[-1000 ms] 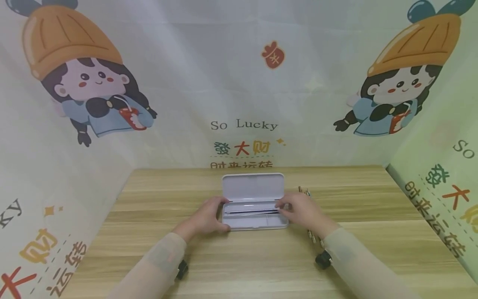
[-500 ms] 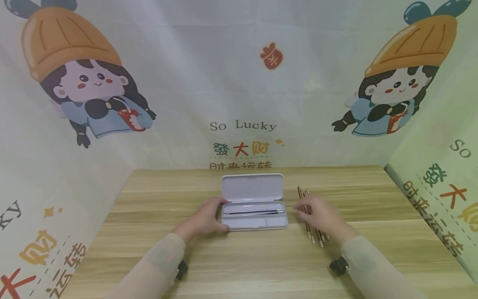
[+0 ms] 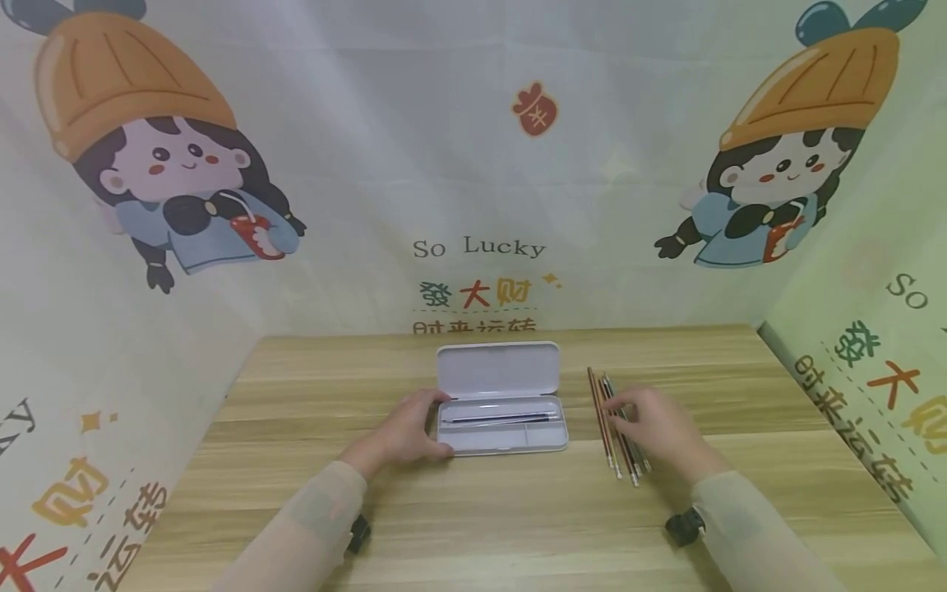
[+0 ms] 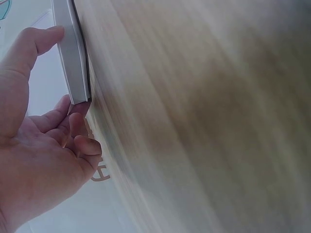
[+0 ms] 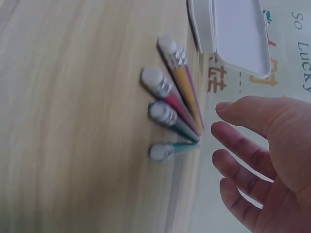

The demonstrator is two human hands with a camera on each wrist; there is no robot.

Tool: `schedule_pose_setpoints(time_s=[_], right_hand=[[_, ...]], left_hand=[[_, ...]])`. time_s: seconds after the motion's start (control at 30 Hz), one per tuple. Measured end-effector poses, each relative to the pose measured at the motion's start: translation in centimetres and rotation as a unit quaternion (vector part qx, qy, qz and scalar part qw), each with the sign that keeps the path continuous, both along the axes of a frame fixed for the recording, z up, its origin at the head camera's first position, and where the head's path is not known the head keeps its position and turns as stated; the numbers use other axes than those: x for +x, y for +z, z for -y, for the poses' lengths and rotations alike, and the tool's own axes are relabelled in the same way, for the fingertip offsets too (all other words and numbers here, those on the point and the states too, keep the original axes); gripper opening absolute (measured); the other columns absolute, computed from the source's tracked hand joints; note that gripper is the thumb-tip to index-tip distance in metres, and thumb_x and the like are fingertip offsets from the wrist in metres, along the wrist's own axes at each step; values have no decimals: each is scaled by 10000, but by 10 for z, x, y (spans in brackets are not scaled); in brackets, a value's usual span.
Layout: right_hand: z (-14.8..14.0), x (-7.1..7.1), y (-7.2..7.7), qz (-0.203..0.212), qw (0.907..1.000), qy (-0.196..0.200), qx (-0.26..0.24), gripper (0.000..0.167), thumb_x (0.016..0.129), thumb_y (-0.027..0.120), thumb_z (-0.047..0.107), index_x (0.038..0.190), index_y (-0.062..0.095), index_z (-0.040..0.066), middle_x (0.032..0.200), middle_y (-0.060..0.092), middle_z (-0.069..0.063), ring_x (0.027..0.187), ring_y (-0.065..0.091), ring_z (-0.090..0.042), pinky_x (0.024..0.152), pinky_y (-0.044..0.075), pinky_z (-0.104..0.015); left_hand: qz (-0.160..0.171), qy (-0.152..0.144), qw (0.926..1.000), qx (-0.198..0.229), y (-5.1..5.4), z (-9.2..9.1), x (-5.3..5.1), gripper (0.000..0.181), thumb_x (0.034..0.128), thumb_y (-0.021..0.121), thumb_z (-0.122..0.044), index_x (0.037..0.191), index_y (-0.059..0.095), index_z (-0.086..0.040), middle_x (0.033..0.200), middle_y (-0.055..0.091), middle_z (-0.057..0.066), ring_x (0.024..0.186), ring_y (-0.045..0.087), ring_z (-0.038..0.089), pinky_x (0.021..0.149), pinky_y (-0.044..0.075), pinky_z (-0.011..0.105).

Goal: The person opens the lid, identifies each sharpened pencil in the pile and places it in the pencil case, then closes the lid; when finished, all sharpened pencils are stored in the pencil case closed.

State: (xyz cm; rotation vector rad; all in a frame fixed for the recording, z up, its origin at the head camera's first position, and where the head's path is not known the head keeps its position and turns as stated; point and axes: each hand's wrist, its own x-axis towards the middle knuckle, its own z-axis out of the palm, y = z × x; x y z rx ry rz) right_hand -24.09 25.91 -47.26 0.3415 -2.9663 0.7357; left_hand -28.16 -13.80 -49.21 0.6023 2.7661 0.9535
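A white pencil case point(image 3: 481, 441) lies with its lid point(image 3: 499, 370) raised in the middle of the table. Its rear compartment holds a dark pencil point(image 3: 510, 418), perhaps with others beside it. My left hand point(image 3: 395, 429) holds the case's left end, thumb at the front corner and fingers at the back one. To the right of the case my right hand point(image 3: 658, 427) hovers over several loose pencils point(image 3: 633, 469), thumb and fingers slightly bent and apart. The right wrist view shows a gap between those fingertips and the pencils' white erasers point(image 5: 153, 76).
The pencils lie fanned on the wooden table point(image 3: 473, 518), eraser ends towards me. A printed cloth point(image 3: 473, 164) hangs behind the table and along both sides. Each wrist carries a small black camera point(image 3: 684, 526).
My right hand has left the case, where its fingers were at the pencil inside, and moved right to the loose pencils. My left hand stays at the case's left end.
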Motion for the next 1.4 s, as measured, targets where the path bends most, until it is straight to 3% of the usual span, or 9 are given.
schedule_pose_setpoints(time_s=[0.1,0.4,0.63,0.83,1.1,1.4], right_hand=[[-5,1,-2,7,10000,-68,25,174,902,760,151,1074,783,136,1153,751,-117,822,668,-160,702,583,-374],[-16,0,-4,257,9993,-173,191,224,898,748,130,1119,757,90,1044,753,-76,778,647,-134,649,546,-309],[-19,-1,-6,264,9988,-200,355,244,885,761,137,1125,763,94,1082,770,-102,900,712,-241,771,601,-474],[-20,0,-6,208,9983,-256,484,257,878,765,150,1130,764,95,1046,781,-87,945,729,-292,791,601,-513],[-23,0,-9,304,9976,-430,457,280,870,772,156,1143,757,92,978,775,-47,848,706,-210,674,577,-379],[-23,-2,-11,488,9942,-831,473,284,861,766,192,1129,749,100,1003,783,-70,817,706,-216,560,511,-306]], left_hand=[[4,-9,10000,3,1,0,1,837,689,937,-197,1394,535,7,1417,566,226,1353,499,396,1200,382,532],[23,-9,10000,-45,1,0,0,827,695,936,-202,1392,537,-1,1414,566,224,1352,502,389,1195,389,528],[8,-35,10000,-53,2,1,1,828,694,937,-193,1389,536,10,1416,567,228,1352,503,395,1200,384,529],[-2,-33,10000,-57,3,1,1,824,698,939,-198,1389,537,3,1414,567,227,1350,502,391,1199,386,525],[-76,-121,9999,-64,1,0,0,828,695,936,-208,1386,537,13,1414,567,241,1347,507,403,1195,387,533],[-70,-73,9999,-40,0,1,0,827,690,939,-200,1382,539,12,1408,569,237,1341,511,401,1193,391,531]])
